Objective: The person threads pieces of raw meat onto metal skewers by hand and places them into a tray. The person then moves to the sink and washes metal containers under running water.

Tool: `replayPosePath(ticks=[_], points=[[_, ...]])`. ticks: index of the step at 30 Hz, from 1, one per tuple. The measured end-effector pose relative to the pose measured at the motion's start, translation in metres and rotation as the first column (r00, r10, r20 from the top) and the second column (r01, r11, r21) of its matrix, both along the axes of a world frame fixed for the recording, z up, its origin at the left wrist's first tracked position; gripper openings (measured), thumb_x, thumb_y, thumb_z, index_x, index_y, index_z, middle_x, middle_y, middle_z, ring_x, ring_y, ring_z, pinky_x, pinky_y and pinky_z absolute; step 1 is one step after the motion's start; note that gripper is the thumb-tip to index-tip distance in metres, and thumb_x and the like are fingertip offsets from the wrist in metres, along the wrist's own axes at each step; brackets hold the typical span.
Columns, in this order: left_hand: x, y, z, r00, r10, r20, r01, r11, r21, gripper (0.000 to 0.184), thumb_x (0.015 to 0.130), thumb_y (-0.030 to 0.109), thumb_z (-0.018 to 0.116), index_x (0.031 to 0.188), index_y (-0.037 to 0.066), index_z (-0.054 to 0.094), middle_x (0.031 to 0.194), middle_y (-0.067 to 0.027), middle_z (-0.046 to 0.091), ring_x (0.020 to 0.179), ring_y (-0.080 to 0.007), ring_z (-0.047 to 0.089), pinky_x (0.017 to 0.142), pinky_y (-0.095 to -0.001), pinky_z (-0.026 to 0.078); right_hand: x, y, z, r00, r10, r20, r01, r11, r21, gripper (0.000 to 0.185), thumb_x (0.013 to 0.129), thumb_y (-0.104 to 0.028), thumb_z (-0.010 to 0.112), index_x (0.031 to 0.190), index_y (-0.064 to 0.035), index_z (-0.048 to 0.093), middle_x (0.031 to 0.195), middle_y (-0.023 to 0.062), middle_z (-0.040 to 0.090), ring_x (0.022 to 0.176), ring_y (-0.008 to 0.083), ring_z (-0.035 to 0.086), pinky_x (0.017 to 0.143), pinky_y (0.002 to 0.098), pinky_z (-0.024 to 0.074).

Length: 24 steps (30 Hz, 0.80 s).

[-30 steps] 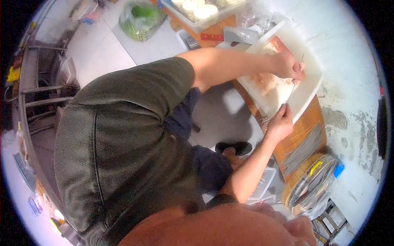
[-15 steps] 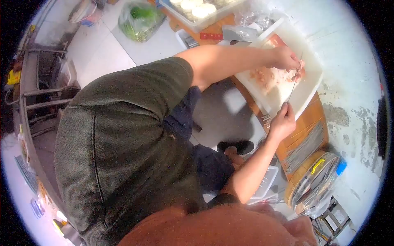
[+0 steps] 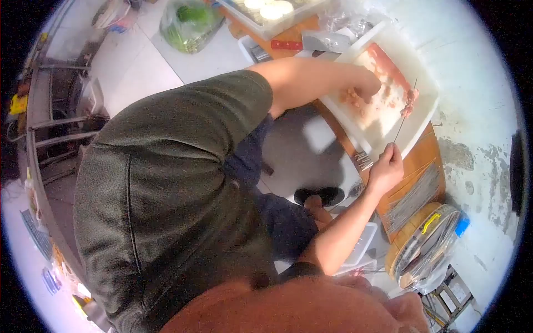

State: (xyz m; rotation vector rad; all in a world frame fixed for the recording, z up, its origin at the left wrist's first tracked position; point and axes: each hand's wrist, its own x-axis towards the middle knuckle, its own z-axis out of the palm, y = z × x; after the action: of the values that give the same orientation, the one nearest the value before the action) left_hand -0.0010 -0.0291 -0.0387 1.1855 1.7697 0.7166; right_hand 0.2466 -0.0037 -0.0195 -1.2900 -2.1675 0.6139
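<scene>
My right hand (image 3: 387,171) is closed around the lower end of a thin metal skewer (image 3: 399,129), which points up and away over the white tray. Pieces of raw meat (image 3: 410,104) are threaded near its upper part. My left hand (image 3: 367,84) is down at the loose meat pieces (image 3: 361,111) in the tray, its fingers curled and partly hidden; what they grip cannot be made out. The white plastic tray (image 3: 428,105) also holds a long reddish slab (image 3: 384,62) along its far side.
A cleaver (image 3: 325,41) with a red handle lies beyond the tray. Many bare skewers (image 3: 413,198) lie on the wooden table (image 3: 427,145), beside a round wooden-rimmed item (image 3: 401,252). A bag of greens (image 3: 190,26) and a tub of pale round pieces (image 3: 261,25) stand farther off.
My left hand has left the meat on the skewer and moved left and down to the loose meat. My right hand still holds the skewer, slightly lower.
</scene>
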Motion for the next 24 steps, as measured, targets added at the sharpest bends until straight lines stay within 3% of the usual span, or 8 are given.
replayPosePath(ticks=[1, 4, 9, 15, 17, 20, 23, 24], points=[[-0.001, -0.003, -0.024, 0.987, 0.037, 0.156, -0.073, 0.97, 0.234, 0.016, 0.079, 0.013, 0.061, 0.086, 0.004, 0.071, 0.087, -0.0141, 0.069, 0.082, -0.0282, 0.064, 0.073, -0.0411, 0.05, 0.002, 0.001, -0.001, 1.0, 0.006, -0.001, -0.006, 0.999, 0.033, 0.033, 0.09, -0.03, 0.06, 0.106, -0.0036, 0.071, 0.086, 0.0154, 0.071, 0.079, 0.0274, 0.069, 0.074, 0.0362, 0.0518], [-0.01, 0.015, -0.059, 0.999, 0.025, 0.027, -0.034, 0.892, 0.451, 0.014, 0.078, 0.008, 0.06, 0.081, 0.003, 0.073, 0.083, -0.0152, 0.069, 0.078, -0.0317, 0.065, 0.071, -0.0437, 0.05, 0.002, -0.004, 0.003, 1.0, 0.016, 0.013, -0.017, 0.996, 0.093, 0.033, 0.09, -0.03, 0.059, 0.106, -0.0036, 0.071, 0.093, 0.017, 0.071, 0.086, 0.0311, 0.069, 0.078, 0.0379, 0.0523], [-0.013, 0.059, -0.054, 0.841, -0.008, -0.541, 0.223, 0.916, 0.333, 0.016, 0.077, 0.009, 0.06, 0.084, 0.004, 0.073, 0.086, -0.0161, 0.069, 0.081, -0.0324, 0.066, 0.074, -0.043, 0.051, 0.002, -0.005, 0.005, 0.993, 0.007, 0.114, -0.02, 0.993, 0.117, 0.033, 0.091, -0.03, 0.059, 0.105, -0.0034, 0.071, 0.097, 0.0176, 0.07, 0.089, 0.0333, 0.069, 0.08, 0.0395, 0.0526], [-0.017, 0.077, -0.043, 0.776, -0.138, -0.616, 0.267, 0.956, 0.122, 0.018, 0.078, 0.016, 0.06, 0.086, 0.007, 0.073, 0.088, -0.0165, 0.069, 0.08, -0.0342, 0.066, 0.075, -0.0433, 0.052, 0.005, 0.0, -0.003, 0.993, -0.005, 0.12, -0.012, 0.99, 0.141, 0.031, 0.091, -0.032, 0.058, 0.103, -0.0063, 0.071, 0.095, 0.017, 0.07, 0.088, 0.0337, 0.068, 0.078, 0.0405, 0.0526], [-0.017, 0.07, -0.056, 0.863, -0.024, -0.504, 0.248, 0.89, 0.382, 0.02, 0.078, 0.02, 0.061, 0.086, 0.006, 0.073, 0.089, -0.0179, 0.069, 0.078, -0.0349, 0.066, 0.075, -0.0438, 0.052, 0.006, 0.0, -0.003, 0.986, -0.025, 0.162, -0.001, 0.987, 0.162, 0.03, 0.09, -0.032, 0.058, 0.102, -0.0082, 0.071, 0.093, 0.0164, 0.07, 0.086, 0.0345, 0.068, 0.076, 0.0415, 0.0526], [-0.019, 0.074, -0.04, 0.938, 0.167, -0.304, -0.037, 0.92, 0.391, 0.028, 0.08, 0.028, 0.065, 0.086, 0.001, 0.071, 0.086, -0.0161, 0.07, 0.076, -0.0285, 0.067, 0.07, -0.0388, 0.054, 0.004, -0.002, -0.003, 0.974, -0.042, 0.221, -0.009, 0.974, 0.225, 0.027, 0.09, -0.032, 0.059, 0.101, -0.0108, 0.071, 0.09, 0.0148, 0.07, 0.083, 0.0352, 0.067, 0.073, 0.0429, 0.0525], [-0.003, 0.051, -0.003, 0.847, 0.224, 0.482, -0.38, 0.89, 0.254, 0.034, 0.081, 0.033, 0.069, 0.084, -0.001, 0.07, 0.08, -0.0111, 0.069, 0.073, -0.0197, 0.066, 0.065, -0.0312, 0.054, 0.002, -0.004, -0.003, 0.956, -0.037, 0.29, -0.038, 0.967, 0.251, 0.025, 0.09, -0.032, 0.059, 0.101, -0.0124, 0.071, 0.089, 0.0132, 0.07, 0.081, 0.0348, 0.066, 0.071, 0.0438, 0.0523], [-0.003, 0.05, -0.003, 0.844, 0.199, 0.497, -0.371, 0.887, 0.276, 0.034, 0.081, 0.033, 0.07, 0.085, 0.0, 0.07, 0.08, -0.0097, 0.068, 0.072, -0.0178, 0.065, 0.064, -0.0294, 0.054, 0.0, -0.006, -0.003, 0.95, -0.032, 0.312, -0.05, 0.967, 0.251, 0.025, 0.09, -0.032, 0.059, 0.101, -0.0128, 0.071, 0.089, 0.0127, 0.07, 0.081, 0.0345, 0.066, 0.071, 0.0441, 0.0522]])
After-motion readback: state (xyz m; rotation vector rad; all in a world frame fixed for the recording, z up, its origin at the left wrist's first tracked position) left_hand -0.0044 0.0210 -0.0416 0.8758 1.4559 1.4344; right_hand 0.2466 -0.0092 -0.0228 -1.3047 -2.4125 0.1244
